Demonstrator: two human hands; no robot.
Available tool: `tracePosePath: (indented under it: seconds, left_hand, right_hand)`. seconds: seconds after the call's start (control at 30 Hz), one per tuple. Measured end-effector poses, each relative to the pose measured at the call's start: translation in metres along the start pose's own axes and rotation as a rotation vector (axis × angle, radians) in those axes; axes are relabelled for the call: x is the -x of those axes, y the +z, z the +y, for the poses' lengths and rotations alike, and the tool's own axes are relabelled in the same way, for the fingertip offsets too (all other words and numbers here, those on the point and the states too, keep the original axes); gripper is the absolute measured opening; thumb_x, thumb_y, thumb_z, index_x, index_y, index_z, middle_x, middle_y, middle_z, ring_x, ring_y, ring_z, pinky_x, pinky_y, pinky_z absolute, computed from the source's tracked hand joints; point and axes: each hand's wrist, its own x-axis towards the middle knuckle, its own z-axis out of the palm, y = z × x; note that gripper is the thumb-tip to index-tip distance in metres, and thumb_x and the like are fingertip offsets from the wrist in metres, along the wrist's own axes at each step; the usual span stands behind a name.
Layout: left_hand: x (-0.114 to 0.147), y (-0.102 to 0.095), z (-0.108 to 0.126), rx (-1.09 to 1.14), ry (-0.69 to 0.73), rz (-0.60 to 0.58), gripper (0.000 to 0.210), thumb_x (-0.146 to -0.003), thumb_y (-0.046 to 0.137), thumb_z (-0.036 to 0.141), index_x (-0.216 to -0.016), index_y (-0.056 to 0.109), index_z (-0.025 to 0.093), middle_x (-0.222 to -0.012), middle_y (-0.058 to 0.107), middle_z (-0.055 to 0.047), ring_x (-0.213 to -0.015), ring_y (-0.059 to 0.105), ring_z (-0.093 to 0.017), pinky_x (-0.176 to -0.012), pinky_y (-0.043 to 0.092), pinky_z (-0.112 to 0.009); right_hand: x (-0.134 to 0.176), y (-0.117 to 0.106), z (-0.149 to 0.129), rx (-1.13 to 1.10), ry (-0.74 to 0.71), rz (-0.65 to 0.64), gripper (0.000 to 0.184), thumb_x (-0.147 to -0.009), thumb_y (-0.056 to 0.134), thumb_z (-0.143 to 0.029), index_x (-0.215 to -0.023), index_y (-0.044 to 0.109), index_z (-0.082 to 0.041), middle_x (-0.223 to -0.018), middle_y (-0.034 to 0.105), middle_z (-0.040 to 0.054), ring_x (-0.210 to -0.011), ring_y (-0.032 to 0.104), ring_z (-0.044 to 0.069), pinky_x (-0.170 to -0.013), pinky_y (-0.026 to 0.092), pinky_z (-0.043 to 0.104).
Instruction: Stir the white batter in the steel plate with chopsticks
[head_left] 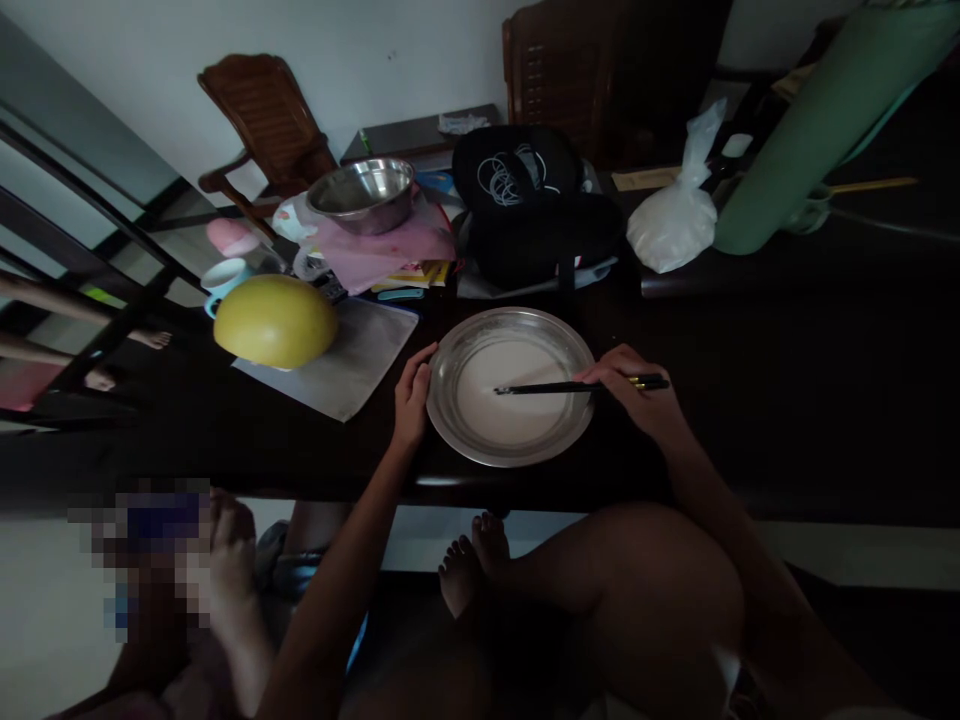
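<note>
A wide metal basin (444, 405) on the dark table holds a whitish, smooth-looking mixture (506, 420). My left hand (412, 397) grips the basin's left rim, thumb and fingers against its edge. In my right hand (637, 392) is a pair of black chopsticks (544, 388), held nearly level over the basin's right rim. Their tips, coated white, are at the middle of the mixture; whether they dip in or just touch it I cannot tell.
A yellow pomelo-like fruit (276, 322) sits on a grey mat (367, 345) to the left. Behind are a steel bowl (364, 200), an open black case (540, 235) with a white cable, a tied bag of white powder (673, 228) and a green cylinder (817, 140). Another person sits at lower left.
</note>
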Motion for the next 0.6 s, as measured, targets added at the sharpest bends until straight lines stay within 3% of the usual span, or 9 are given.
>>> tracePosePath:
  seconds: [0.17, 0.37, 0.47, 0.6]
  left_hand:
    - [0.0001, 0.0001, -0.0006, 0.01, 0.007, -0.01, 0.045, -0.094, 0.047, 0.052, -0.121, 0.064, 0.019, -0.129, 0.061, -0.009, -0.122, 0.054, -0.025, -0.108, 0.038, -0.04]
    - [0.0006, -0.0002, 0.003, 0.004, -0.003, -0.007, 0.047, -0.094, 0.047, 0.053, -0.121, 0.064, 0.019, -0.129, 0.061, -0.01, -0.122, 0.054, -0.025, -0.108, 0.038, -0.04]
    - [-0.0001, -0.0004, 0.001, 0.004, 0.007, -0.013, 0.047, -0.094, 0.047, 0.053, -0.121, 0.064, 0.018, -0.129, 0.061, -0.01, -0.122, 0.054, -0.025, -0.108, 0.038, -0.04]
    - [-0.0008, -0.0006, -0.0025, 0.012, 0.026, -0.012, 0.047, -0.094, 0.048, 0.052, -0.121, 0.064, 0.018, -0.128, 0.062, -0.01, -0.121, 0.055, -0.025, -0.107, 0.039, -0.039]
  right_hand:
    - [0.0001, -0.0028, 0.0073, -0.051, -0.008, 0.136, 0.029, -0.093, 0.055, -0.038, -0.072, 0.072, -0.027, -0.078, 0.073, 0.002, -0.079, 0.067, 0.021, -0.08, 0.05, 0.04]
    - [0.0004, -0.0007, 0.0014, -0.025, -0.007, -0.025, 0.024, -0.091, 0.057, -0.035, -0.076, 0.074, -0.028, -0.081, 0.074, 0.0016, -0.084, 0.066, 0.021, -0.081, 0.05, 0.038]
    - [-0.0007, -0.0006, 0.0026, 0.016, -0.021, 0.024, 0.021, -0.091, 0.059, -0.035, -0.079, 0.074, -0.028, -0.084, 0.075, 0.0014, -0.088, 0.065, 0.021, -0.084, 0.049, 0.039]
    - [-0.0006, -0.0025, 0.0066, -0.087, -0.033, 0.109, 0.031, -0.093, 0.054, -0.037, -0.072, 0.072, -0.025, -0.074, 0.072, 0.0017, -0.076, 0.067, 0.02, -0.077, 0.05, 0.037]
